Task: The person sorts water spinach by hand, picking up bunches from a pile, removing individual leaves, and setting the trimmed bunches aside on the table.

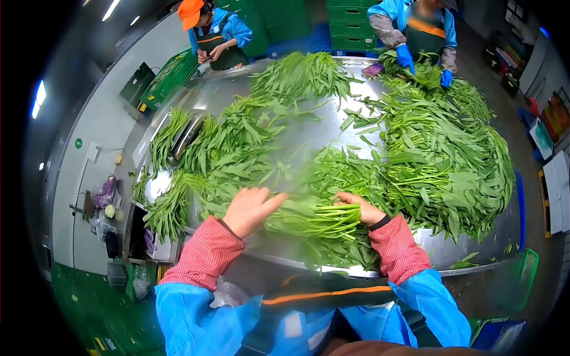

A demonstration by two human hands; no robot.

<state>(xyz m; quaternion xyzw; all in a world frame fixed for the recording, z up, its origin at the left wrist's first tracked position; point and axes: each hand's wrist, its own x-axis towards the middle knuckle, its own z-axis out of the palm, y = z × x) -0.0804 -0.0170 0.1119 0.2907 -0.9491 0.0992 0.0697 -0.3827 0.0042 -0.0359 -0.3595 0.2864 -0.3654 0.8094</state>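
Note:
My right hand (360,207) is closed around a bundle of leafy green stalks (314,221) lying at the near edge of the steel table (309,136). At the bundle's left end my left hand (250,209) is blurred, fingers together and resting against the stems; whether it grips them is unclear. Loose greens from the pile (442,160) lie right behind both hands.
Heaps of the same greens cover the table, the largest on the right, smaller rows at the left (169,207). Two other people stand at the far side, one in an orange cap (211,32), one with blue gloves (415,35). Green crates (169,77) sit at the far left.

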